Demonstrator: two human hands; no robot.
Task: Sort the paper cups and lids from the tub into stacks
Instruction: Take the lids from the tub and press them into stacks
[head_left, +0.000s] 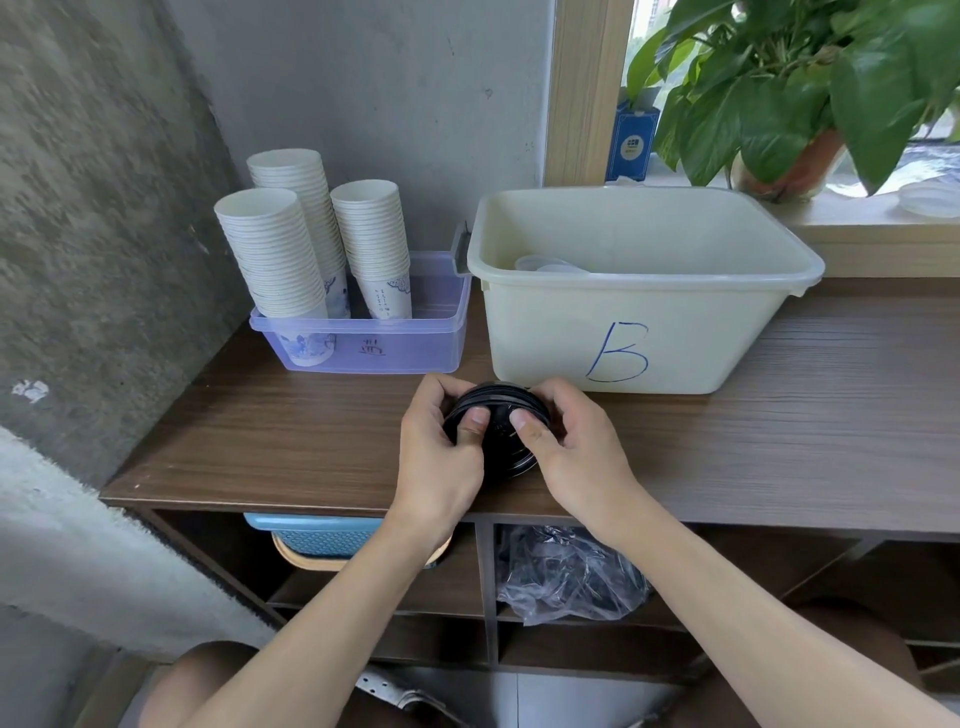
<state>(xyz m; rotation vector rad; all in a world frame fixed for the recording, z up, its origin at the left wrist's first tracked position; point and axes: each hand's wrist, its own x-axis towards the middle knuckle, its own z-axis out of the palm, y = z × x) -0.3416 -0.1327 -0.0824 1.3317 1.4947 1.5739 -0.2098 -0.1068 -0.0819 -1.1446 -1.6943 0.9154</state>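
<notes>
Left grip (441, 449), right grip (571, 447) both clamp black lid stack (498, 460) near surface (260, 441) front edge, probably squaring rims.

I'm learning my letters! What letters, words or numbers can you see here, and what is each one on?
"B": blue handwriting on the front of the cream plastic tub.
Blue handwritten mark on the see-through purple plastic bin: not clear enough to read.
Blue print on the white paper cups: too small.
White logo on the blue box on the windowsill: blurred.
</notes>
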